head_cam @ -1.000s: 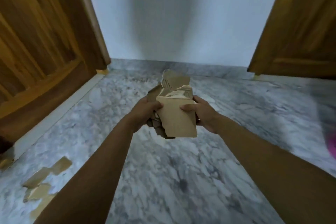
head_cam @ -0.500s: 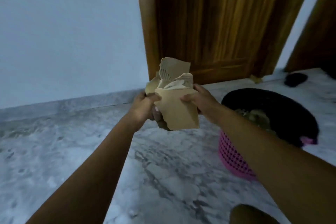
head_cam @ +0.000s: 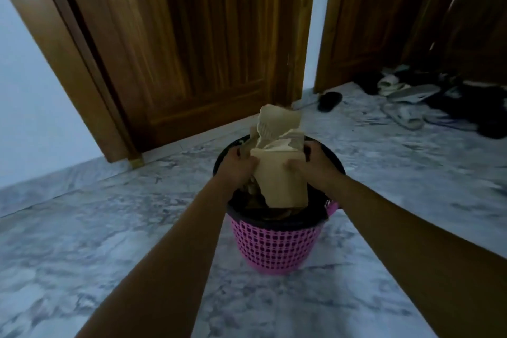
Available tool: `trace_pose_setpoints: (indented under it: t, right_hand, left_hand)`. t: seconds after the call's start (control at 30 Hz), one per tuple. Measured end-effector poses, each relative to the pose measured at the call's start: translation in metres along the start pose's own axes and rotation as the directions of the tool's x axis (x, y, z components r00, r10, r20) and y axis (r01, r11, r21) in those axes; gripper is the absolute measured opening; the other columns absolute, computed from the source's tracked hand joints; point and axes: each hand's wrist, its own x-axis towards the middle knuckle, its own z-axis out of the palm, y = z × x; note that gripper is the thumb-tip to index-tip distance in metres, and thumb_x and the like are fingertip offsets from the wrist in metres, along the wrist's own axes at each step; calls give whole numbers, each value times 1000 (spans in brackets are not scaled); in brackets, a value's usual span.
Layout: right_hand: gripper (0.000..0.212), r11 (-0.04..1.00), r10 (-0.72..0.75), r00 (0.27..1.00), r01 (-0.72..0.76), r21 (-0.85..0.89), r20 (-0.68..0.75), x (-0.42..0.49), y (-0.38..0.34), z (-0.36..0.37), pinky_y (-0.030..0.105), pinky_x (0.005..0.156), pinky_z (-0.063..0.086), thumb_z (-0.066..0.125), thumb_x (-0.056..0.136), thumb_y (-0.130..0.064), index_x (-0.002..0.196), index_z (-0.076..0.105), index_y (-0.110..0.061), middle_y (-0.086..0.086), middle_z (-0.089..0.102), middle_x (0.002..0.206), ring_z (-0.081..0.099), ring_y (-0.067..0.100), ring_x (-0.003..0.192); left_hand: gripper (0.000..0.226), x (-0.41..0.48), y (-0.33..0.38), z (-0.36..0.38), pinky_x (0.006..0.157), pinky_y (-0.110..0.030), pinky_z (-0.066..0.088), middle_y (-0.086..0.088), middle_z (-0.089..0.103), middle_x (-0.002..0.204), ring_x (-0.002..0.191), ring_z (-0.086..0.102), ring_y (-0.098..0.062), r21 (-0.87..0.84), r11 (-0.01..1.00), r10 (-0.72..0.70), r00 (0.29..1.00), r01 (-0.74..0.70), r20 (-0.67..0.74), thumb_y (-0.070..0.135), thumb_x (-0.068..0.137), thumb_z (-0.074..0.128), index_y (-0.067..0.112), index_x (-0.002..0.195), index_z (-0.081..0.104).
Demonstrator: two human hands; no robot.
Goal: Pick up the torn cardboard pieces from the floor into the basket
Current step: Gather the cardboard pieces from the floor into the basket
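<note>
Both hands grip one bundle of cardboard (head_cam: 279,170): left hand (head_cam: 237,166) clamped on its left edge, right hand (head_cam: 318,164) on its right, thumbs on the near face. Bundle held upright, long axis vertical, torn top edge pointing up, lower end dipping inside the rim of the basket (head_cam: 274,244). Basket stands on the marble floor (head_cam: 109,228), pink lattice wall, black liner. Its contents are dark and hard to make out. Behind it, a wooden door (head_cam: 192,35); blurred footwear (head_cam: 406,107) lies far right.
</note>
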Motion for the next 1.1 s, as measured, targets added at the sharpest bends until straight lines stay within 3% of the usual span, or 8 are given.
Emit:
trace_pose_setpoints:
  t: [0.07, 0.13, 0.2, 0.33, 0.53, 0.63, 0.83, 1.1]
  right_hand:
    - [98, 994, 25, 999, -28, -109, -24, 0, 14, -4, 44, 109, 43, 76, 82, -43, 158, 18, -19, 5, 35, 156, 40, 32, 140]
    - [96, 988, 24, 999, -29, -152, -34, 1, 19, -8, 37, 107, 44, 75, 80, -45, 156, 25, -16, 8, 42, 151, 45, 32, 136]
    - [79, 984, 36, 999, -37, -173, -10, -2, 12, -5, 27, 98, 41, 70, 90, -34, 155, 29, -14, 8, 46, 146, 49, 27, 129]
    - [49, 984, -15, 999, 20, -177, 29, -7, -17, 26, 25, 85, 45, 62, 97, -28, 144, 47, -20, 5, 57, 133, 58, 20, 110]
    - [28, 972, -124, 954, 172, -160, 272, -46, -100, 164, 25, 48, 37, 58, 102, -23, 130, 55, -22, 0, 57, 86, 47, 16, 59]
    - [30, 948, -204, 882, 286, -139, 425, -93, -145, 258, 20, 42, 36, 58, 100, -24, 130, 60, -21, -2, 57, 87, 51, 15, 58]
    - [32, 873, -374, 637, 487, 24, 674, -266, -225, 446, 24, 59, 48, 62, 98, -22, 129, 61, -23, 4, 67, 104, 60, 18, 70]
    - [31, 788, -456, 311, 576, 216, 834, -544, -268, 631, 29, 90, 49, 62, 98, -20, 129, 62, -20, 4, 62, 124, 61, 23, 112]
  left_hand:
    - [61, 3, -2, 8, 89, -38, 49, -10, 56, 134, 102, 59, -26, 42, 999, -24, 999, 23, 24, 43, 88, 64, 16, 139, 43]
    - [42, 4, -3, 9, 83, -33, 43, -3, 56, 121, 80, 54, -13, 33, 999, -29, 1000, 29, -4, 31, 97, 59, 23, 135, 41]
    - [54, 3, -4, 3, 76, -29, 44, -3, 60, 113, 72, 50, -7, 23, 999, -24, 998, 26, -63, 26, 99, 57, 16, 148, 36]
    - [46, -16, -6, -31, 93, -32, 50, -2, 64, 117, 98, 62, -16, 2, 1000, 4, 991, -4, -137, 31, 93, 65, 19, 136, 52]
    - [41, -111, -44, -158, 68, -21, 45, -1, 65, 120, 94, 62, -12, 118, 993, 32, 921, 15, -388, 37, 93, 63, 25, 132, 57]
    - [40, -196, -82, -249, 83, -25, 45, -1, 66, 122, 110, 62, -17, 73, 994, -26, 835, 79, -550, 36, 91, 65, 25, 129, 59]
    - [33, -419, -175, -402, 96, -33, 50, -3, 66, 121, 111, 63, -20, -26, 986, -120, 590, 166, -799, 30, 90, 68, 23, 122, 63]
    - [37, -723, -301, -492, 83, -27, 45, -1, 57, 130, 116, 58, -19, -154, 935, -262, 333, 319, -906, 33, 93, 64, 23, 128, 60]
